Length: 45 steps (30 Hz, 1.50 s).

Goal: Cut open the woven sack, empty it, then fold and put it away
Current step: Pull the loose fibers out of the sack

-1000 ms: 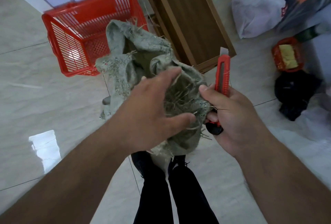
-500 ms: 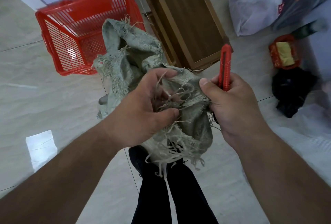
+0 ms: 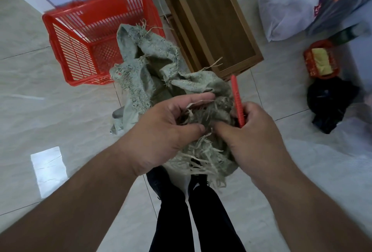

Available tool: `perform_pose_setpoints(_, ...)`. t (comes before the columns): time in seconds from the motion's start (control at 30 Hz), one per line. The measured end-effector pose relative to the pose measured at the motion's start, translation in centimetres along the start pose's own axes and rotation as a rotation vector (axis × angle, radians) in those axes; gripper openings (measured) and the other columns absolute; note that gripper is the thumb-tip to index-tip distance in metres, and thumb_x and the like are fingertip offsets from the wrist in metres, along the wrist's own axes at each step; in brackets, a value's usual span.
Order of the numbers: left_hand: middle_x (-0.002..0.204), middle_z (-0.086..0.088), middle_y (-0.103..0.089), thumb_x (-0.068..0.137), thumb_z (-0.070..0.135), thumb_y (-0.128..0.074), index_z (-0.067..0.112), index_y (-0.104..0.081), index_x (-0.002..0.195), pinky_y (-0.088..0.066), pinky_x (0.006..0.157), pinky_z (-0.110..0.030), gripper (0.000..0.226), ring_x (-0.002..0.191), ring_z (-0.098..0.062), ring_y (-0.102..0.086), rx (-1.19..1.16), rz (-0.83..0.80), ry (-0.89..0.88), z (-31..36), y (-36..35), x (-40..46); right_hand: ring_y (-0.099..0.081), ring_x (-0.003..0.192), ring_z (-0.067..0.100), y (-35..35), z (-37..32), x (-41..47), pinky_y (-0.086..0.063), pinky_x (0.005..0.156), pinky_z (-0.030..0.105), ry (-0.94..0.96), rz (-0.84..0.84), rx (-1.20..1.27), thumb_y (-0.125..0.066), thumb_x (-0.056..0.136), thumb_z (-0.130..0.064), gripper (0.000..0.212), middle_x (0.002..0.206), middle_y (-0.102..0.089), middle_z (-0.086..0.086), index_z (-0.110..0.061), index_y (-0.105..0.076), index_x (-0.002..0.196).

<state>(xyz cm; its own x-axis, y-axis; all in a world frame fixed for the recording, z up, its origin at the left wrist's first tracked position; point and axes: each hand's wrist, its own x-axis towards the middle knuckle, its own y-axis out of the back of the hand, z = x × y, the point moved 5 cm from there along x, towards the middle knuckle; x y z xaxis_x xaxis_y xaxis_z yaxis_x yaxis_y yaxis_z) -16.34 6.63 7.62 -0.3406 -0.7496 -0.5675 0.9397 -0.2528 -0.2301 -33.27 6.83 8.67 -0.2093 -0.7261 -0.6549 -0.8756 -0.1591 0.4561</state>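
Both hands meet at waist height: left hand pinches the frayed woven sack, right hand grips a red cutter.

Frayed rough woven sack, glossy tile floor, red plastic basket.

Crumpled, frayed grey-green woven sack
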Motion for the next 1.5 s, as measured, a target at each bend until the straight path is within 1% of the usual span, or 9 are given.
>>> perform_pose_setpoints(0.17,0.116,0.002,-0.077,0.093,-0.021,-0.054,0.019,-0.066,0.130,-0.056,0.083,-0.021,0.055,0.099,-0.012,-0.072,-0.095,-0.080,0.010,-0.3,0.4,0.2,-0.048,0.053,0.005,1.7,-0.8,1.5,-0.040,0.041,0.011,0.111,0.105,-0.089,-0.080,0.087,-0.023,0.028,0.078,-0.050,-0.002,-0.028,-0.053,0.092)
perform_pose_setpoints(0.5,0.089,-0.003,-0.068,0.082,0.002,-0.079,0.028,-0.073,0.094,-0.055,0.066,-0.021,0.029,0.078,-0.017,-0.061,-0.065,0.121,-0.093,-0.7,1.5,0.6,-0.049,0.050,-0.002,2.5,-1.4,2.0,-0.040,0.039,0.011,0.162,0.087,-0.103,-0.079,0.087,-0.021,0.025,0.078,-0.051,-0.001,-0.023,-0.057,0.098)
perform_pose_setpoints(0.67,0.077,-0.001,-0.064,0.079,0.004,-0.073,0.019,-0.063,0.084,-0.049,0.062,-0.024,0.018,0.069,-0.015,-0.056,-0.020,0.145,-0.160,-0.5,1.7,0.5,-0.050,0.048,-0.006,2.5,-1.3,2.3,-0.040,0.038,0.010,0.146,0.050,-0.096,-0.080,0.088,-0.022,0.026,0.079,-0.051,0.000,-0.023,-0.057,0.100)
perform_pose_setpoints(0.83,0.089,-0.024,-0.061,0.088,0.000,-0.059,0.014,-0.064,0.101,-0.041,0.065,-0.036,0.021,0.071,-0.040,-0.049,0.167,0.018,-0.218,0.4,0.8,0.5,-0.052,0.054,0.005,2.3,-1.5,2.6,-0.042,0.041,0.012,0.143,0.036,-0.172,-0.080,0.087,-0.025,0.025,0.081,-0.056,0.000,-0.026,-0.057,0.098)
perform_pose_setpoints(1.03,0.103,-0.005,-0.075,0.097,-0.003,-0.058,0.037,-0.072,0.116,-0.056,0.077,-0.047,0.046,0.086,-0.034,-0.067,0.307,-0.024,-0.061,0.2,1.0,0.8,-0.055,0.064,0.009,2.2,-2.2,2.6,-0.043,0.049,0.016,0.150,-0.017,-0.222,-0.079,0.088,-0.029,0.025,0.083,-0.059,-0.002,-0.030,-0.055,0.094)
perform_pose_setpoints(1.13,0.096,0.007,-0.080,0.095,-0.016,-0.054,0.030,-0.070,0.120,-0.054,0.077,-0.023,0.055,0.085,-0.011,-0.070,0.158,-0.024,0.008,0.2,0.9,0.8,-0.059,0.067,0.009,2.2,-2.1,2.3,-0.045,0.049,0.014,0.123,-0.052,-0.226,-0.083,0.085,-0.036,0.028,0.086,-0.063,-0.002,-0.030,-0.057,0.094)
perform_pose_setpoints(1.23,0.108,0.007,-0.081,0.094,-0.017,-0.058,0.026,-0.067,0.128,-0.055,0.082,-0.016,0.056,0.094,-0.004,-0.073,0.114,-0.011,0.023,0.1,0.8,1.0,-0.063,0.080,0.006,3.2,-1.6,1.3,-0.045,0.060,0.020,0.112,-0.090,-0.233,-0.080,0.081,-0.052,0.036,0.096,-0.066,-0.008,-0.032,-0.060,0.103)
perform_pose_setpoints(1.37,0.115,0.011,-0.079,0.093,-0.017,-0.059,0.025,-0.064,0.136,-0.054,0.086,-0.016,0.060,0.103,-0.005,-0.074,0.112,-0.013,0.024,-0.2,0.8,1.1,-0.051,0.048,0.007,5.8,-2.5,-2.5,-0.040,0.052,0.024,0.304,-0.089,-0.119,-0.055,0.085,-0.079,0.049,0.065,-0.060,-0.012,-0.038,-0.067,0.109)
perform_pose_setpoints(1.5,0.115,0.006,-0.079,0.091,-0.011,-0.065,0.027,-0.063,0.137,-0.056,0.091,-0.026,0.059,0.104,-0.011,-0.074,0.118,-0.018,0.018,-0.3,0.8,1.3,-0.059,0.052,0.013,4.7,-3.0,-5.0,-0.042,0.039,0.024,0.422,-0.237,-0.317,-0.041,0.095,-0.066,0.034,0.065,-0.064,-0.008,-0.046,-0.064,0.111)
